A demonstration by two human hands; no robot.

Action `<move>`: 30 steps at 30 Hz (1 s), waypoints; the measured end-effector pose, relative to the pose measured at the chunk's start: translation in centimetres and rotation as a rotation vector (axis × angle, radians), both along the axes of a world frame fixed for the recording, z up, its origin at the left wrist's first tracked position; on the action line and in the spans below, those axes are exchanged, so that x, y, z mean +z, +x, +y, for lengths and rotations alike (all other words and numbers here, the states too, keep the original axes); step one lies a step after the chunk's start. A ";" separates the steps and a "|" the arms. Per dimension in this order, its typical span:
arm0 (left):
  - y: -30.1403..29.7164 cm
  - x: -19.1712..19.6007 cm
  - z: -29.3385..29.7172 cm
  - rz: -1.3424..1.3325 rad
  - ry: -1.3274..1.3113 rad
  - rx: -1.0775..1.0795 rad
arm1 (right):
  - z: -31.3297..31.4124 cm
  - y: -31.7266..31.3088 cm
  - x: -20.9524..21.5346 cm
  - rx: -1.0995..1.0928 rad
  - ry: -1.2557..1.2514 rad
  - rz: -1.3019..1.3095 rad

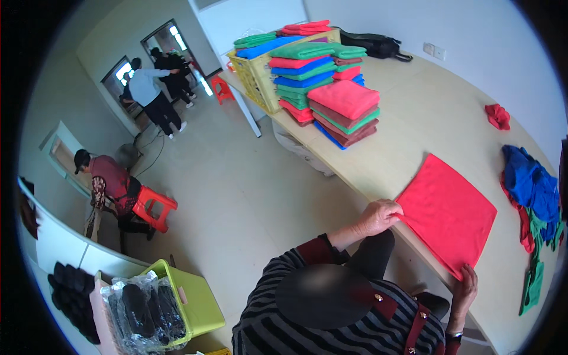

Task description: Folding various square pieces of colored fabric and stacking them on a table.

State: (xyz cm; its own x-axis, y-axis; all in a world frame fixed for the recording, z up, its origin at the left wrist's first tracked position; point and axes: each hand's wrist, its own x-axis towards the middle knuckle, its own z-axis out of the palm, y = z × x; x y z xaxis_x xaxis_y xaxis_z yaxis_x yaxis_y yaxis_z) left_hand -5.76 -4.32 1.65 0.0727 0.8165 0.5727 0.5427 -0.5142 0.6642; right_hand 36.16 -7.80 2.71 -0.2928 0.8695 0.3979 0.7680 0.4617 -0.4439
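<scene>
A red cloth (451, 214) lies spread nearly flat on the pale wooden table (414, 127), close to its front edge. My left hand (380, 218) pinches the cloth's near left corner between thumb and fingers, right at the table edge. At the near right corner, my right hand (465, 289) has its fingers closed on the cloth's edge; part of that grip is hidden by the hand itself. Beyond the cloth stands a stack of folded cloths (346, 109) in red, brown, green and blue.
A yellow crate (254, 77) filled with folded cloths stands at the table's far end, beside a black bag (373, 44). Loose blue, red and green cloths (532, 183) lie at the right. A green bin (201, 302) and a seated person (115, 186) are to the left.
</scene>
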 end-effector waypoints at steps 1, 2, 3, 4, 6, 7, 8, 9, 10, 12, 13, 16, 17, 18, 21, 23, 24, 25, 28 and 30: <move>-0.1 -0.3 0.2 -0.049 -0.033 -0.033 | 0.8 0.2 -0.6 0.006 -0.005 0.027; -0.3 -0.6 0.3 -0.087 -0.066 -0.047 | 1.2 0.8 -1.3 -0.014 -0.023 0.049; -0.7 -0.8 0.5 -0.124 -0.113 -0.085 | 1.2 0.2 -0.4 -0.044 -0.061 0.034; -0.6 1.0 -0.2 -0.168 -0.228 -0.109 | 0.9 -0.6 0.8 -0.036 -0.073 0.079; -1.9 2.2 -0.7 -0.091 -0.124 -0.106 | 1.2 -2.2 2.4 -0.046 -0.189 0.216; -3.0 2.4 -1.3 -0.096 -0.161 -0.101 | 1.5 -3.1 3.6 0.003 -0.191 0.245; -3.3 3.1 -1.3 -0.016 -0.102 -0.079 | 1.8 -2.9 4.1 0.018 -0.178 0.213; -3.4 3.0 -0.6 -0.008 -0.102 -0.118 | 1.7 -2.4 4.2 0.027 -0.164 0.185; -3.1 2.8 0.0 0.002 -0.097 -0.149 | 1.1 -1.8 4.6 -0.057 -0.175 0.173; -2.8 3.6 0.2 0.049 -0.129 -0.176 | 1.1 -1.2 5.3 0.043 -0.234 0.193; -2.4 4.0 0.4 0.049 -0.129 -0.209 | 0.9 -0.6 5.7 0.011 -0.231 0.195; -1.5 5.6 0.6 0.001 -0.221 -0.242 | 0.8 1.0 7.3 0.034 -0.395 0.210; -1.5 6.2 0.9 0.004 -0.222 -0.255 | 1.2 1.3 8.0 0.021 -0.394 0.214; -1.5 6.9 1.5 -0.027 -0.283 -0.204 | 1.9 1.7 8.8 0.044 -0.437 0.243; -0.6 9.5 4.5 -0.079 -0.396 -0.118 | 6.0 2.7 10.8 0.022 -0.566 0.251; 1.0 10.9 9.3 -0.066 -0.516 -0.035 | 10.3 3.1 10.5 -0.068 -0.616 0.277; 1.2 10.5 11.8 -0.126 -0.499 -0.063 | 12.5 3.1 9.8 -0.084 -0.611 0.356; 1.2 9.1 14.5 -0.187 -0.481 -0.092 | 14.8 3.2 9.0 -0.100 -0.631 0.378; 0.0 4.0 21.3 -0.086 -0.572 -0.037 | 20.2 2.9 5.1 -0.174 -0.667 0.410; 0.5 1.9 22.7 -0.101 -0.559 -0.044 | 21.6 3.1 3.4 -0.248 -0.668 0.426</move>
